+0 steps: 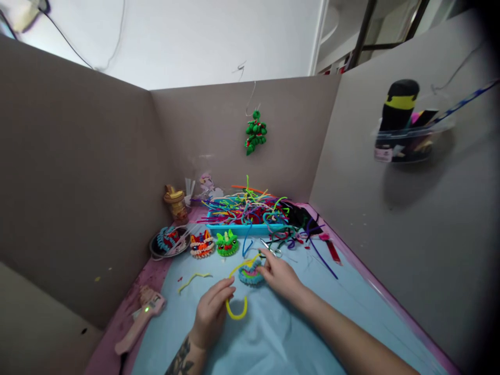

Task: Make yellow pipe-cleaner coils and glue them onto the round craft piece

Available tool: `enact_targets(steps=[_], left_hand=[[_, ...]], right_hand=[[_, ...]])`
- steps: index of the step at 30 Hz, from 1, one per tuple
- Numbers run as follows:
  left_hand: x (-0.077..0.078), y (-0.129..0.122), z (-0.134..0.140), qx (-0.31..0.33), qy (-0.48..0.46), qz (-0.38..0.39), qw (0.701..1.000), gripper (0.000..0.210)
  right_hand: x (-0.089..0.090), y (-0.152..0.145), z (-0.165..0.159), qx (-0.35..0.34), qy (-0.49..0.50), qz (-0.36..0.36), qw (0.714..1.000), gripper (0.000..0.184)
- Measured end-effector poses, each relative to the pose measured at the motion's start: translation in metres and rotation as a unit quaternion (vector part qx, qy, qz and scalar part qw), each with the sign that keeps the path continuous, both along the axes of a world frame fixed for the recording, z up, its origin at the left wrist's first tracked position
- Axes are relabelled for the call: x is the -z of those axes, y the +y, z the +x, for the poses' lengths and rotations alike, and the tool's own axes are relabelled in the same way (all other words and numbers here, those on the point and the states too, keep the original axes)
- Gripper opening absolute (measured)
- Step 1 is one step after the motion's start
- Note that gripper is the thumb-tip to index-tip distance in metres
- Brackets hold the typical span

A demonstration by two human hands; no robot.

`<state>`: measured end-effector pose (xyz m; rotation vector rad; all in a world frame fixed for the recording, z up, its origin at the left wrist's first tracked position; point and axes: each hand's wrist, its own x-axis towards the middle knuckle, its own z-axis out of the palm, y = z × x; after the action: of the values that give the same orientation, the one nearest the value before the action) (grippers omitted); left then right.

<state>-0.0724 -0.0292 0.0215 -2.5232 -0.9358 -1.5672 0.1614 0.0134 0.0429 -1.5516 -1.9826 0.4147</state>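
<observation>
1. The left hand is closed on a yellow fuzzy stem, whose loose end curls below the fingers; the right hand touches the right end of a blue fuzzy piece, its index finger at the stem's far end; whether it pinches either, I cannot tell.
2. The blue fuzzy piece, with pink and green inside, lies on the blue sheet between the hands; the stem passes along its upper side.
3. A light blue tray is heaped with many-coloured stems; a dark bowl at left holds a blue-and-red piece and pale sticks.
4. A clear holder on the right wall carries a black-and-yellow object and a blue patterned rod; its pale label is too small to read.
5. An orange figure and a green figure sit before the tray; scissors lie just beyond the right hand.
6. The sheet stretches from the right forearm towards the pink right edge of the tabletop; a pink glue gun lies along the left edge.
</observation>
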Motion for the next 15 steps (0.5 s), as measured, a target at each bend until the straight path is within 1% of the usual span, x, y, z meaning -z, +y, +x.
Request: enact_targets(steps=[1, 2, 4, 6, 8, 11, 13, 14, 15], left_hand=[[0.0, -0.001, -0.001, -0.001, -0.004, 0.003, 1.0, 0.031], [0.0, -0.001, -0.003, -0.009, -0.01, 0.002, 1.0, 0.032], [0.0, -0.002, -0.011, -0.047, -0.043, -0.009, 0.998, 0.032], [0.001, -0.002, -0.02, -0.105, -0.102, -0.032, 0.989, 0.03], [0.002, 0.0, -0.028, -0.14, -0.15, -0.054, 0.977, 0.025], [0.002, 0.006, -0.031, -0.171, -0.214, -0.082, 0.958, 0.016], [-0.005, 0.011, -0.028, -0.194, -0.3, -0.118, 0.926, 0.013], [-0.011, 0.013, -0.026, -0.195, -0.364, -0.141, 0.9, 0.013], [-0.02, 0.015, -0.026, -0.176, -0.435, -0.159, 0.868, 0.013]], right_hand=[[-0.004, 0.009, 0.003, 0.008, -0.026, 0.001, 1.0, 0.025], [-0.007, 0.018, 0.007, 0.016, -0.041, 0.009, 0.999, 0.018], [-0.014, 0.033, 0.019, 0.041, -0.051, 0.032, 0.997, 0.019], [-0.017, 0.043, 0.035, 0.074, -0.062, 0.051, 0.994, 0.023], [-0.014, 0.048, 0.053, 0.102, -0.075, 0.058, 0.99, 0.025], [0.0, 0.048, 0.079, 0.125, -0.101, 0.043, 0.986, 0.026], [0.012, 0.047, 0.092, 0.128, -0.119, 0.018, 0.984, 0.028], [0.018, 0.046, 0.097, 0.123, -0.126, 0.006, 0.984, 0.032], [0.023, 0.045, 0.102, 0.115, -0.13, -0.005, 0.985, 0.039]])
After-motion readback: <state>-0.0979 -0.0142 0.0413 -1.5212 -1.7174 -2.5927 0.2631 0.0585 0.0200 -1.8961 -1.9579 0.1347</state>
